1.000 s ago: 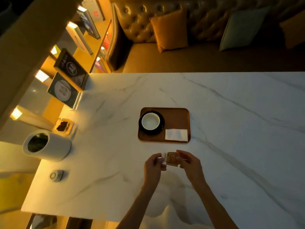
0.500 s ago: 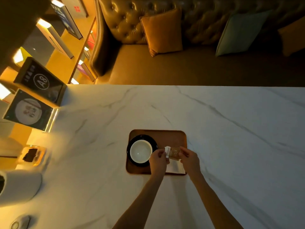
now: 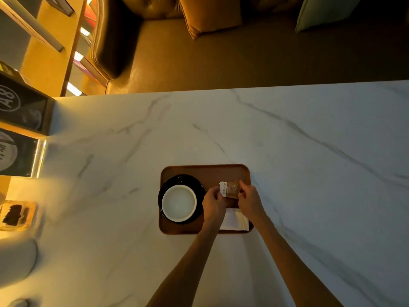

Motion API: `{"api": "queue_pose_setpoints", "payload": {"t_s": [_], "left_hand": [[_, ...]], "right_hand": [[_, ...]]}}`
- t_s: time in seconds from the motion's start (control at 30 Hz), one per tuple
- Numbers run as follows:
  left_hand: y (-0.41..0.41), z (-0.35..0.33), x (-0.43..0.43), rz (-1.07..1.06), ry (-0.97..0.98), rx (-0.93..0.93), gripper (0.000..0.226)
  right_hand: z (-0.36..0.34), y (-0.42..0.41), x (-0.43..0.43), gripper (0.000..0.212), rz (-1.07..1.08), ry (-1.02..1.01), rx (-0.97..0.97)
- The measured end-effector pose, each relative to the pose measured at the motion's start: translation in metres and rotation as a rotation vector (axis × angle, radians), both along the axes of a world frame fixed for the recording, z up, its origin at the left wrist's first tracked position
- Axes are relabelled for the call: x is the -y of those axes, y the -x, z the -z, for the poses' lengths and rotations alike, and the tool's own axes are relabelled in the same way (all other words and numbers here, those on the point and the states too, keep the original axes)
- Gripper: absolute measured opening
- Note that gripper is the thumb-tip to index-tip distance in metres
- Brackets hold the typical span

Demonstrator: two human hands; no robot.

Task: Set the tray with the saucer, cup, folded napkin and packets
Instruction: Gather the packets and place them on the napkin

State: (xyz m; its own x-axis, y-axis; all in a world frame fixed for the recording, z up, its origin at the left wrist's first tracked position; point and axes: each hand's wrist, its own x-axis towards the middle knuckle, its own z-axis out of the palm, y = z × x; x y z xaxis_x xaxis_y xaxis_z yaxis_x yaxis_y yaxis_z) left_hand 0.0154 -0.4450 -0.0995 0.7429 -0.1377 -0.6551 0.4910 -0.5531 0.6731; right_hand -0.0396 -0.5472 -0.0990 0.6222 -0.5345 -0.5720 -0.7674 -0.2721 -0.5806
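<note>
A brown wooden tray lies on the white marble table. On its left half a white cup stands on a black saucer. A folded white napkin lies at the tray's near right corner. Over the tray's right half, beyond the napkin, both hands pinch small packets, one brown and one white. My left hand holds their left end and my right hand holds their right end. Whether the packets touch the tray is hidden.
A small dish with something dark and a white rounded container stand at the table's left edge. Dark sign cards stand on a shelf at left. A leather sofa with cushions lies beyond the table's far edge.
Both hands carried the packets from the table in front of the tray forward over the napkin to the tray's right half. The camera came closer to the tray.
</note>
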Motion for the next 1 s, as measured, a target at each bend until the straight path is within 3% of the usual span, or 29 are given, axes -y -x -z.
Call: {"api": "queue_pose_setpoints", "payload": {"t_s": [1.0], "left_hand": [[-0.0094,-0.0003,0.0047,0.251,-0.001,-0.048,0.035]], "right_hand": [[-0.0077,0.0064,-0.0029,0.058,0.004,-0.087,-0.008]]}}
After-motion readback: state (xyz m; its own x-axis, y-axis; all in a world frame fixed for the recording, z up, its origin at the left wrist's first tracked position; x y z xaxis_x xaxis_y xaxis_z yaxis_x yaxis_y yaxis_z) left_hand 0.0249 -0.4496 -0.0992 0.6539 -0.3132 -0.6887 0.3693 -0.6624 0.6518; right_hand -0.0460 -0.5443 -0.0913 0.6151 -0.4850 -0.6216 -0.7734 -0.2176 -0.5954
